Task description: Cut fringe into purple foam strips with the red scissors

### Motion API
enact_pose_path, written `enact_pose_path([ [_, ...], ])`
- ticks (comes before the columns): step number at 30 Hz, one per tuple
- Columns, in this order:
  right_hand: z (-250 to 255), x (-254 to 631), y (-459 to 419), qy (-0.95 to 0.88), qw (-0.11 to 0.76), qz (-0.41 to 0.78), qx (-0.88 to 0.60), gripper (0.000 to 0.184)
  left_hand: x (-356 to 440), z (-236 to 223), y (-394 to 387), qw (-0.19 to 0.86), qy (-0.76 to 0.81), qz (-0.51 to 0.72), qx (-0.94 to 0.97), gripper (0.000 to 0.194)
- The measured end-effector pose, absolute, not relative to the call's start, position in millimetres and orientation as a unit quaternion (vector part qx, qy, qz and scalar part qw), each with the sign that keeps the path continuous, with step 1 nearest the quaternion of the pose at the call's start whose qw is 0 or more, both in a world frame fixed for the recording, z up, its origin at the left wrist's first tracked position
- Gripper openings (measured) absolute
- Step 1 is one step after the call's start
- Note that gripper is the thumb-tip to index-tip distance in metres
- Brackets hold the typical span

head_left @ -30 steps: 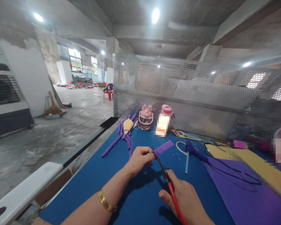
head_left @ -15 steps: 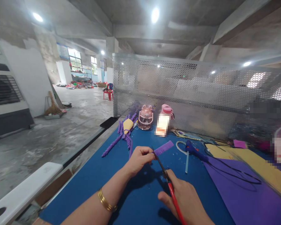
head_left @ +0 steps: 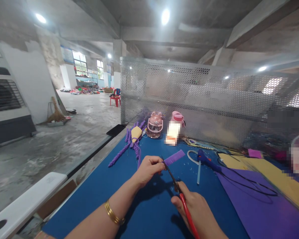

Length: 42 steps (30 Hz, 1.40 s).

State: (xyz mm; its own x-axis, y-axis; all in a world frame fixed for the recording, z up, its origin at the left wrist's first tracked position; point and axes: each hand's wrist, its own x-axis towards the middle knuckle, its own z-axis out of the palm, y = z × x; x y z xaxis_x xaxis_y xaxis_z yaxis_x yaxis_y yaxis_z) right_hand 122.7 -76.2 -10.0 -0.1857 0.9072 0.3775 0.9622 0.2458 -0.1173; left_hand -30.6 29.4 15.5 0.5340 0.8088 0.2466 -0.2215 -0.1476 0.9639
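My left hand (head_left: 147,169) pinches one end of a purple foam strip (head_left: 174,156), held above the blue table (head_left: 94,196). My right hand (head_left: 198,210) grips red-handled scissors (head_left: 179,192). Their dark blades point up to the strip, right beside my left fingertips. The strip's free end slants up and to the right. A gold bangle circles my left wrist.
A blue glue gun (head_left: 206,160) with a black cord lies right of the strip. Purple (head_left: 259,212) and yellow foam sheets (head_left: 271,172) cover the right side. Twisted purple stems (head_left: 126,147), a pink fan (head_left: 154,124) and a pink bottle (head_left: 176,124) stand before a perforated metal screen (head_left: 214,99).
My right hand's thumb has drawn in towards the scissor handle, closing slightly. The left hand and the strip have stayed put.
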Motion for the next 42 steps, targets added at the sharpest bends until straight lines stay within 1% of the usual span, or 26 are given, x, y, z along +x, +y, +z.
enact_pose_path([
  [5, -12, 123, -75, -0.765, 0.191, -0.075, -0.611, 0.065, -31, 16, 30, 0.605, 0.241, 0.421, 0.632, 0.015],
  [14, -13, 124, -76, -0.765, 0.191, -0.058, -0.612, 0.064, -31, 16, 30, 0.616, 0.239, 0.418, 0.623, 0.014],
  [25, -5, 121, -78, -0.759, 0.189, -0.023, -0.623, 0.069, -33, 13, 33, 0.621, 0.239, 0.402, 0.629, 0.014],
  [37, -15, 125, -78, -0.743, 0.245, 0.075, -0.619, 0.062, -34, 14, 33, 0.622, 0.235, 0.4, 0.631, 0.015],
  [42, -1, 121, -82, -0.731, 0.276, 0.171, -0.601, 0.055, -34, 14, 33, 0.625, 0.233, 0.398, 0.63, 0.017],
])
